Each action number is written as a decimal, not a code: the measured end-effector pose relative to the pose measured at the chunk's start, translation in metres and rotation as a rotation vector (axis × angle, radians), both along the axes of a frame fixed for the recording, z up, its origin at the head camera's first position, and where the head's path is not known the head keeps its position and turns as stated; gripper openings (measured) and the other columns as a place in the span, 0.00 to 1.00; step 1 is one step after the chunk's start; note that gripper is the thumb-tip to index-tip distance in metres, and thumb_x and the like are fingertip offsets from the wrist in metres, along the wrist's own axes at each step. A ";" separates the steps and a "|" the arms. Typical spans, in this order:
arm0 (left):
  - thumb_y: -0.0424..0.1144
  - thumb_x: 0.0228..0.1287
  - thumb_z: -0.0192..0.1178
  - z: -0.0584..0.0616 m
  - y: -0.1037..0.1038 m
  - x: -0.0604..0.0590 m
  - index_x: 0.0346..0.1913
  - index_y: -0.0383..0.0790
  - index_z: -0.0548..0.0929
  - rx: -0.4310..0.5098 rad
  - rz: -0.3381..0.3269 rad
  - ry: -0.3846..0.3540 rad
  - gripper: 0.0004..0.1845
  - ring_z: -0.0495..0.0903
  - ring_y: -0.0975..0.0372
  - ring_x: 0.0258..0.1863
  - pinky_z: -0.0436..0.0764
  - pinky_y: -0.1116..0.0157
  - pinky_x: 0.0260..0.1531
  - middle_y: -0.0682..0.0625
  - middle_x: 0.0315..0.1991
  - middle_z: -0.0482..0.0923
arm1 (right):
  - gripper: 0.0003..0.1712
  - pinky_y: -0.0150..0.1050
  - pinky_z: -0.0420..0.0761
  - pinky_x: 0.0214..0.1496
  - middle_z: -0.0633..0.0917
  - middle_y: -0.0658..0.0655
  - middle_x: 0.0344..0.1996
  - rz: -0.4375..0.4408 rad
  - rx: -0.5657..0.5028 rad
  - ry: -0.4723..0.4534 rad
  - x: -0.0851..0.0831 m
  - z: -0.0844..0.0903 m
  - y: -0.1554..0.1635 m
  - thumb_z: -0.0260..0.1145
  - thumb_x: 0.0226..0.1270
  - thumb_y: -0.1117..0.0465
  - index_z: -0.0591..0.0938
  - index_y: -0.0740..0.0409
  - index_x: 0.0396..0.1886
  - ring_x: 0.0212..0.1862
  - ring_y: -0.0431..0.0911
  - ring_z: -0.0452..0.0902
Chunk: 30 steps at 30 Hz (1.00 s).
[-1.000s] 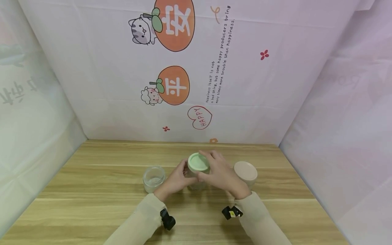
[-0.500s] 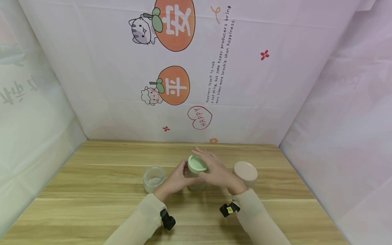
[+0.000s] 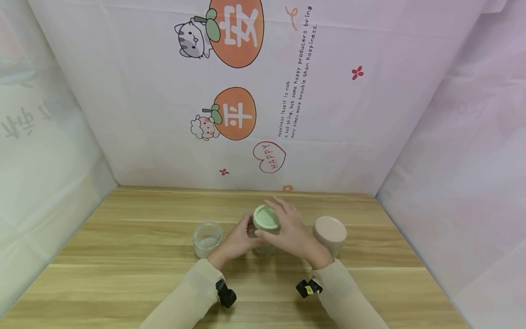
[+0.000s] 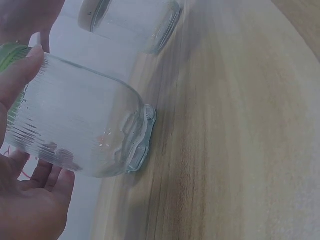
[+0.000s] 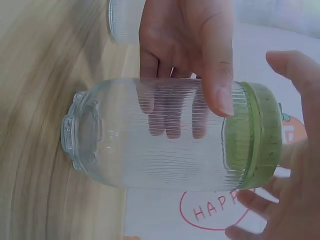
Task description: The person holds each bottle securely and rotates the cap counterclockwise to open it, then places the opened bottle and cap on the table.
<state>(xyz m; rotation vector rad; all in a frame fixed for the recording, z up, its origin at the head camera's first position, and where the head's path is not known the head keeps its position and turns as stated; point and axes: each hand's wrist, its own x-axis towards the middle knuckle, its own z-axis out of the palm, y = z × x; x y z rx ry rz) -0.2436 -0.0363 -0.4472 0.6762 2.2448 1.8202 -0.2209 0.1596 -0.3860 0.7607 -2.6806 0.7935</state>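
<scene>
Both hands (image 3: 263, 237) on jar (image 5: 160, 135) (green-lidded), upright

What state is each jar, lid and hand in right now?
Ribbed glass jar: upright on the table, looks empty, green lid on.
Green lid: sits on the ribbed jar's mouth.
Left hand: grips the ribbed jar's body.
Right hand: fingers curled round the green lid.
Small glass jar: upright, no lid, untouched.
Pink-lidded jar: upright, lid on, untouched.
</scene>
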 end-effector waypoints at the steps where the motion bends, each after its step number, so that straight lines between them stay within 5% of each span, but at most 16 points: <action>1: 0.42 0.63 0.72 0.000 0.000 0.000 0.77 0.36 0.54 0.001 -0.002 -0.002 0.47 0.66 0.47 0.69 0.66 0.47 0.68 0.40 0.69 0.65 | 0.50 0.65 0.70 0.62 0.63 0.59 0.74 -0.015 0.001 0.029 0.001 0.000 -0.001 0.65 0.62 0.29 0.65 0.48 0.77 0.70 0.59 0.60; 6: 0.44 0.63 0.72 0.000 0.001 0.001 0.75 0.41 0.58 -0.008 0.002 -0.006 0.44 0.64 0.49 0.70 0.64 0.46 0.69 0.43 0.69 0.65 | 0.47 0.54 0.73 0.53 0.74 0.60 0.60 -0.100 0.010 0.163 0.004 0.000 -0.002 0.68 0.59 0.30 0.73 0.53 0.70 0.58 0.53 0.69; 13: 0.42 0.63 0.72 0.003 0.001 0.004 0.74 0.39 0.60 -0.013 0.012 -0.014 0.42 0.64 0.48 0.69 0.62 0.44 0.69 0.43 0.68 0.66 | 0.47 0.48 0.73 0.46 0.76 0.57 0.45 -0.188 0.049 0.244 0.005 -0.003 -0.003 0.69 0.56 0.28 0.77 0.55 0.66 0.44 0.48 0.70; 23: 0.40 0.63 0.71 0.034 -0.001 0.024 0.73 0.30 0.60 -0.013 0.017 -0.008 0.42 0.66 0.45 0.67 0.63 0.44 0.69 0.38 0.66 0.67 | 0.49 0.46 0.72 0.43 0.75 0.56 0.42 -0.211 0.101 0.241 0.006 -0.002 -0.005 0.69 0.55 0.27 0.78 0.58 0.65 0.41 0.49 0.70; 28: 0.39 0.63 0.70 0.034 -0.001 0.022 0.73 0.31 0.60 -0.002 0.012 -0.028 0.41 0.64 0.46 0.69 0.60 0.45 0.70 0.38 0.68 0.66 | 0.47 0.48 0.73 0.44 0.75 0.57 0.43 -0.217 0.107 0.227 0.006 -0.001 -0.005 0.70 0.56 0.29 0.78 0.57 0.65 0.41 0.49 0.70; 30: 0.41 0.63 0.71 0.025 -0.001 0.016 0.74 0.34 0.59 -0.014 0.018 -0.029 0.42 0.64 0.48 0.69 0.60 0.47 0.71 0.40 0.68 0.66 | 0.46 0.48 0.73 0.44 0.75 0.57 0.43 -0.208 0.100 0.219 0.006 0.000 -0.005 0.70 0.56 0.30 0.78 0.57 0.65 0.41 0.49 0.69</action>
